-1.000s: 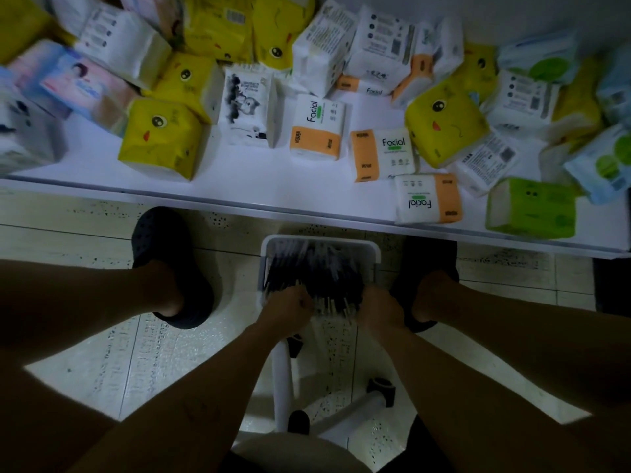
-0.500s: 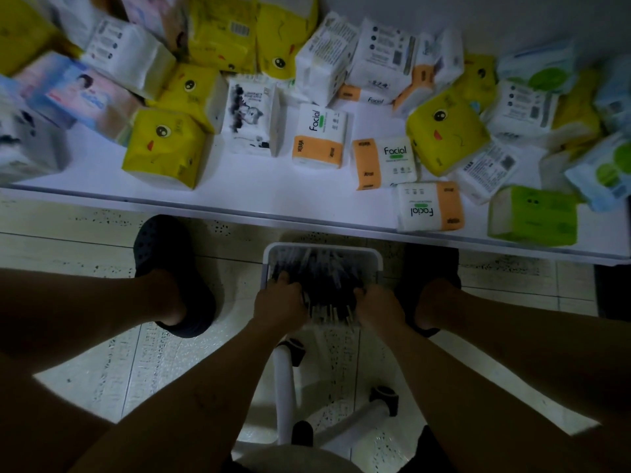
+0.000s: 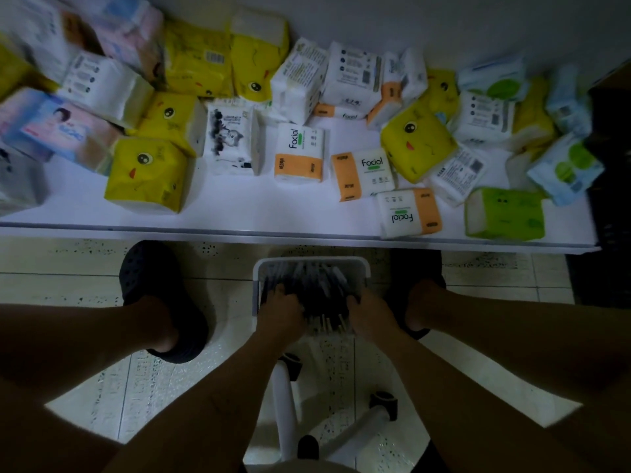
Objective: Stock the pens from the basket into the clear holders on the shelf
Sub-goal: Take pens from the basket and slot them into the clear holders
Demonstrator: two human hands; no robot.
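head view, looking steeply down, close

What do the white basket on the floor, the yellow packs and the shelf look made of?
The basket looks like matte white moulded plastic: thin rim, rounded corners. The yellow packs seem wrapped in thin printed plastic film: soft creases, slight sheen. The shelf is smooth and white; laminate or painted metal, I cannot tell.

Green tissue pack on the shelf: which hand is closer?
Right. The right hand, on the pens at the basket's right side, lies below-left of the green tissue pack; the left hand is at the basket's left side, farther off.
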